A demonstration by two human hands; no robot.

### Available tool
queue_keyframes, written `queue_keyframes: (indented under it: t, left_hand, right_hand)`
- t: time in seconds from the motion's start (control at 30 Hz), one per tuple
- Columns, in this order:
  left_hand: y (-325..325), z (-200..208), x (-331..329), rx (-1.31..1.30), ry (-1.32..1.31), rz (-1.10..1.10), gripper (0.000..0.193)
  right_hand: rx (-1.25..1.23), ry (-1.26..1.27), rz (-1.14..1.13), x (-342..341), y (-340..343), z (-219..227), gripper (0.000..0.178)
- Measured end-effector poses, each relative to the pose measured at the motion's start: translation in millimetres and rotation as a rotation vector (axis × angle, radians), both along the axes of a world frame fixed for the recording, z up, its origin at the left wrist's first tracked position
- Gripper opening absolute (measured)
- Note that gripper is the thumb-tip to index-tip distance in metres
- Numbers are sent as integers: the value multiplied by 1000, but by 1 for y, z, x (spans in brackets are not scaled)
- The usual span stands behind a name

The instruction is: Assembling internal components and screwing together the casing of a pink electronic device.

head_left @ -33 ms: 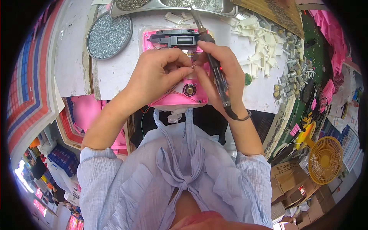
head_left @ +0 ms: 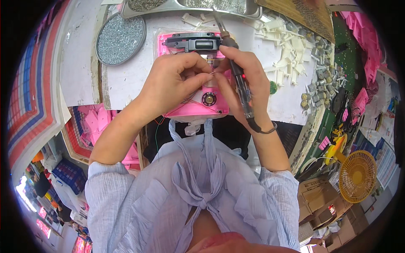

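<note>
A pink plastic housing (head_left: 181,110) lies before me, with a long black plastic part (head_left: 204,44) across its far side and a round black-rimmed part (head_left: 209,99) near its close edge. Above the housing's middle, my left hand (head_left: 179,78) pinches thin wires (head_left: 212,73) between thumb and fingertips. My right hand (head_left: 249,76) grips a dark-handled soldering iron (head_left: 239,76), its metal tip pointing away from me and a small red light on the handle. The right thumb and fingertips meet the same wires, touching or nearly touching the left fingertips. Partly covered by both hands is the housing's centre.
At the far left stands a round tray (head_left: 120,40) of small metal pieces. A metal tray (head_left: 192,9) of small parts borders the back. White plastic parts (head_left: 291,55) and small motors (head_left: 317,90) are heaped on the right. A yellow fan (head_left: 357,176) stands further right.
The soldering iron and my right hand have shifted very slightly to the right. My left hand keeps its place at the wires.
</note>
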State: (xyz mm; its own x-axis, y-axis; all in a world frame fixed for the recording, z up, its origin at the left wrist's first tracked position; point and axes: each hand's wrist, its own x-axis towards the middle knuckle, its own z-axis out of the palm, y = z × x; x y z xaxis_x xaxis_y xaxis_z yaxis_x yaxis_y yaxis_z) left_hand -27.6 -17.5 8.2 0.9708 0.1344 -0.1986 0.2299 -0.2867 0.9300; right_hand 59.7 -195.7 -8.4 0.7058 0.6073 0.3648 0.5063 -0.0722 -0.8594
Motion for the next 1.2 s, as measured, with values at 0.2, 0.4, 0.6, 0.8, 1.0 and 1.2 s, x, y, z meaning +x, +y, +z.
queue_keyframes:
  t: [0.2,0.4,0.6,0.8,1.0,1.2]
  left_hand:
    - [3,-12,0,154,-252,-149,9]
    - [2,-7,-7,376,-329,-304,16]
    - [0,-10,-7,432,-364,-310,21]
    - [0,-13,-8,436,-390,-300,22]
    - [-1,-15,-9,445,-391,-298,23]
    - [-1,-16,-9,448,-402,-301,23]
  right_hand:
    - [-55,-141,-5,-3,-21,13,49]
    - [132,327,115,9,-82,27,23]
    - [7,129,301,17,-79,21,24]
    - [-1,136,312,16,-72,20,25]
    - [-16,147,331,16,-69,21,26]
    - [-18,122,319,16,-68,19,26]
